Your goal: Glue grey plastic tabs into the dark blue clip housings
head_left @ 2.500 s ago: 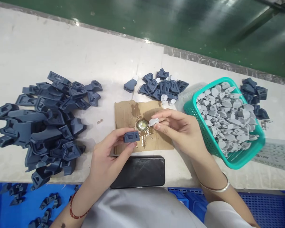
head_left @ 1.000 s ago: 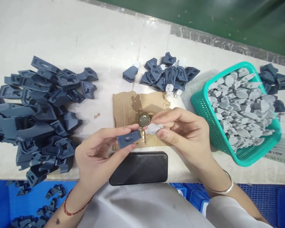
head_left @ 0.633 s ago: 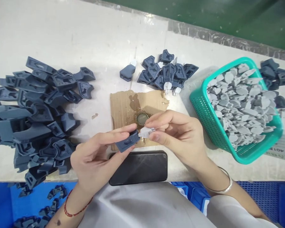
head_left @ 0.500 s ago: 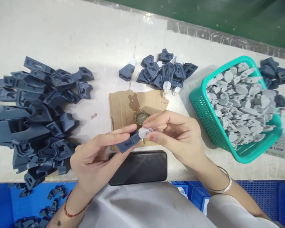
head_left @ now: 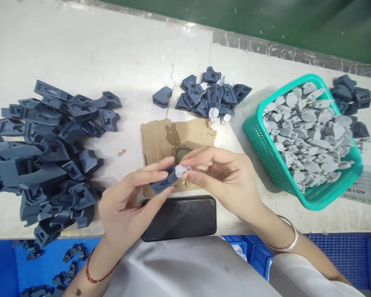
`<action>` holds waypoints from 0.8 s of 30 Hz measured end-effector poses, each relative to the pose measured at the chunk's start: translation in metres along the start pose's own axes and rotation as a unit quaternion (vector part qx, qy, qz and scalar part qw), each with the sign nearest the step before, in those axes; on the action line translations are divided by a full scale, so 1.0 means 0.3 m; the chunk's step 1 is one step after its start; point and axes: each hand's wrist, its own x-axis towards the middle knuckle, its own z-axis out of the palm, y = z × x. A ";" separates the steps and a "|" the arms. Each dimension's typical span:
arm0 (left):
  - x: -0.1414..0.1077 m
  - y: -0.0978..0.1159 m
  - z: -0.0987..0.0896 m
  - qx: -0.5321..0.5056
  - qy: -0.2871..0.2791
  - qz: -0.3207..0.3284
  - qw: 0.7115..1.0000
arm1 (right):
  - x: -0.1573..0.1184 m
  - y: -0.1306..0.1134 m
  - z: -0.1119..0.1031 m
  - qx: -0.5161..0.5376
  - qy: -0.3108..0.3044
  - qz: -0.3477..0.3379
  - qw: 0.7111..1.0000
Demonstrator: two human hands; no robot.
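Between the thumb and fingers of my left hand (head_left: 126, 198) is a dark blue-grey plastic part (head_left: 164, 181) with a hollow face. My right hand (head_left: 225, 177) pinches a small light-grey plastic piece (head_left: 181, 170) against the dark part's right end. The two pieces touch; how deep the grey one sits in the dark one, I cannot tell. Both hands are over the near edge of a brown cardboard sheet (head_left: 154, 136). On that sheet, just beyond my fingers, lies a small round dark disc (head_left: 181, 154) with wet-looking spots around it.
A heap of dark parts (head_left: 49, 156) covers the left. Dark parts with grey pieces (head_left: 214, 97) lie beyond the cardboard. A green basket (head_left: 259, 148) of grey pieces stands right, with more dark parts (head_left: 346, 93) behind. A black phone (head_left: 179, 218) lies in front; blue bins (head_left: 256, 255) are below.
The grey piece and the dark part are still held together, with slight shifts of both hands. The whole view has moved a little.
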 end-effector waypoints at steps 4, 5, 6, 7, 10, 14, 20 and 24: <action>0.009 -0.022 -0.012 0.007 -0.016 0.011 1.000 | -0.007 0.000 -0.010 -0.077 -0.029 -0.116 0.990; 0.007 -0.026 -0.014 0.018 -0.015 0.008 1.000 | -0.008 0.000 -0.014 -0.097 -0.037 -0.139 0.985; 0.004 -0.030 -0.016 0.032 -0.013 0.005 0.999 | -0.008 -0.001 -0.018 -0.115 -0.044 -0.154 0.980; 0.000 -0.033 -0.019 0.045 -0.013 0.005 0.999 | -0.007 -0.003 -0.021 -0.132 -0.052 -0.164 0.976; -0.008 -0.038 -0.025 0.073 -0.017 0.035 0.997 | -0.002 -0.014 -0.033 -0.162 -0.074 -0.171 0.969; -0.010 -0.041 -0.027 0.082 -0.037 0.061 0.994 | 0.004 -0.033 -0.046 -0.165 -0.092 -0.138 0.972; -0.014 -0.037 -0.024 0.103 -0.014 0.037 0.994 | -0.002 -0.026 -0.039 -0.159 -0.073 -0.119 0.977; -0.016 -0.041 -0.022 0.107 -0.016 0.022 0.994 | -0.003 -0.012 -0.028 -0.148 -0.068 -0.102 0.981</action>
